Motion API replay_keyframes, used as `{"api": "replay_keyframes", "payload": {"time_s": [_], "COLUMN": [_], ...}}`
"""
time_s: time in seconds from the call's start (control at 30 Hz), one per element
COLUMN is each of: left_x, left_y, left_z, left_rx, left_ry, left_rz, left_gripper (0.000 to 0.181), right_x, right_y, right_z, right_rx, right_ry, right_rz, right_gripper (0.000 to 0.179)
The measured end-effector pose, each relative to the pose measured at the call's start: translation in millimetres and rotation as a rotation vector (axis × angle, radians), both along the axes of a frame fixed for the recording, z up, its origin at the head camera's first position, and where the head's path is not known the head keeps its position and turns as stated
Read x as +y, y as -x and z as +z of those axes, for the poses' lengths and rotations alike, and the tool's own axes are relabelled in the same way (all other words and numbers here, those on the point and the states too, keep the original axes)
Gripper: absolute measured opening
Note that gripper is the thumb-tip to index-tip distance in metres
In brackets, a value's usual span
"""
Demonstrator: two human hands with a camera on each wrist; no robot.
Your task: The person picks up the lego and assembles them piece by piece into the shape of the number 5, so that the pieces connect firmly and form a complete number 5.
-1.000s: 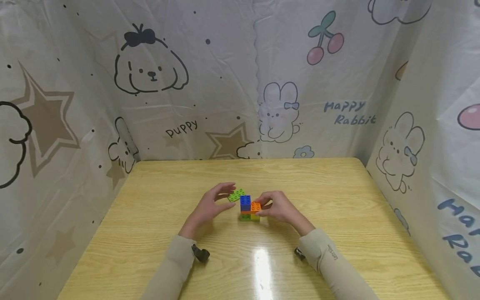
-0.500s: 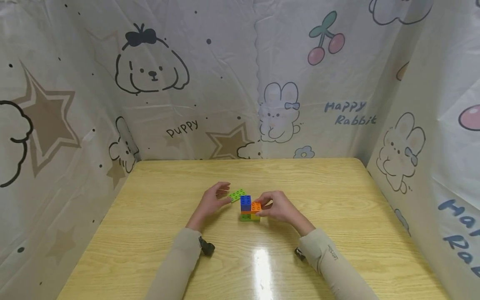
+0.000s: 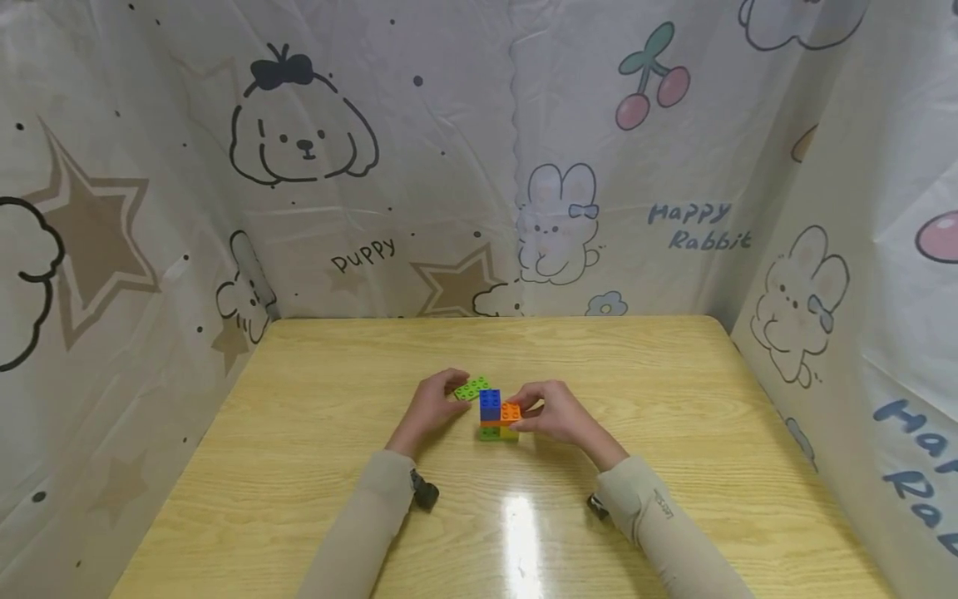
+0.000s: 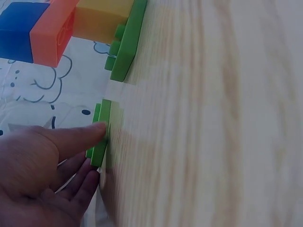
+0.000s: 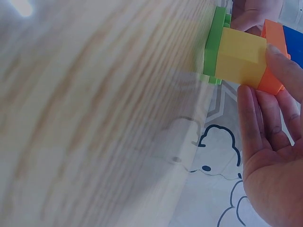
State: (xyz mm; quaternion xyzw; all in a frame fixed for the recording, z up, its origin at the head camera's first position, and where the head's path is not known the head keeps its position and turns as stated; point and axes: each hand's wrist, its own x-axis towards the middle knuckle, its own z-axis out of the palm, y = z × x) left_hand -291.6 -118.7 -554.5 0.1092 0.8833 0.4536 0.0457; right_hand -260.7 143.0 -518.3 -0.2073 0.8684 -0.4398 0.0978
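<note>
A small tower of toy building bricks stands mid-table: a green studded base plate (image 3: 490, 434), a yellow brick (image 5: 241, 56) on it, an orange brick (image 3: 512, 413) above, and a blue brick (image 3: 490, 405) on the orange one's left half. My right hand (image 3: 557, 413) holds the orange brick between thumb and fingers at the tower's right side. Behind and left of the tower lies a loose light-green studded plate (image 3: 473, 388). My left hand (image 3: 432, 408) pinches it, thumb on the near side and fingers at the far end, as the left wrist view shows.
The wooden table (image 3: 314, 466) carries the bricks near its middle. Printed cloth walls (image 3: 449, 100) enclose its back and both sides. Wrist cameras, such as the black one on the left wrist (image 3: 425, 492), stick out from the beige sleeves.
My left hand drew back left a little, then came in again to the right, closing its thumb and fingers on the loose green plate. The right hand and the tower have stayed put.
</note>
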Motion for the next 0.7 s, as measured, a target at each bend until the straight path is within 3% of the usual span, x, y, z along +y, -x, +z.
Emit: {"api": "replay_keyframes", "payload": {"time_s": [0.4, 0.7], "left_x": [2.9, 0.6], "left_y": [-1.8, -6.0], "left_z": [6.0, 9.8], "left_rx": [0.034, 0.051], "left_ry": [0.065, 0.006], "left_rz": [-0.005, -0.003], "left_gripper": [0.041, 0.040], "right_x": [0.8, 0.4], "right_y": [0.1, 0.7], "right_z": [-0.7, -1.2], "right_rx": [-0.005, -0.004], "right_ry": [0.001, 0.013], "right_rz": [-0.002, -0.010], "right_gripper": [0.029, 0.029]}}
